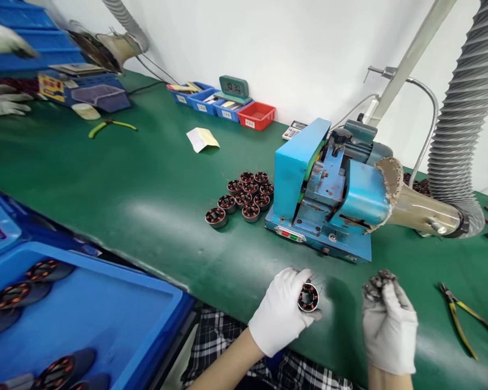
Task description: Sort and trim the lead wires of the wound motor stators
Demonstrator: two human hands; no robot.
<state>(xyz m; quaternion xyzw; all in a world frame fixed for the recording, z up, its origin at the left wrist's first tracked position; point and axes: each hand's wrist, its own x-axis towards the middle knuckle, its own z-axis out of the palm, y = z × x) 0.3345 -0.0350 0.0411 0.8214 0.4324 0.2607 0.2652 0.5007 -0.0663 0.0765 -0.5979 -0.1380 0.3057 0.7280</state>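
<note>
My left hand (282, 309), in a white glove, is closed around a wound motor stator (308, 307). The stator has a silver outer ring and copper windings, and thin wire ends stick up from it. To its right, my right hand (389, 325) is raised over the bench with the fingers curled in. Dark soiling covers its glove's fingertips, and whether they pinch anything is hidden. Just beyond both hands stands a blue belt machine (323, 195) with a red and a green button. More stators (244, 199) are grouped to the left of the machine.
Yellow-handled pliers (459, 319) lie at the right. A blue tray (85, 314) at lower left holds larger stators. Red and blue bins (257, 116), a clock (233, 86) and folded paper (202, 140) are at the back. A co-worker's gloved hands (6, 103) show at far left.
</note>
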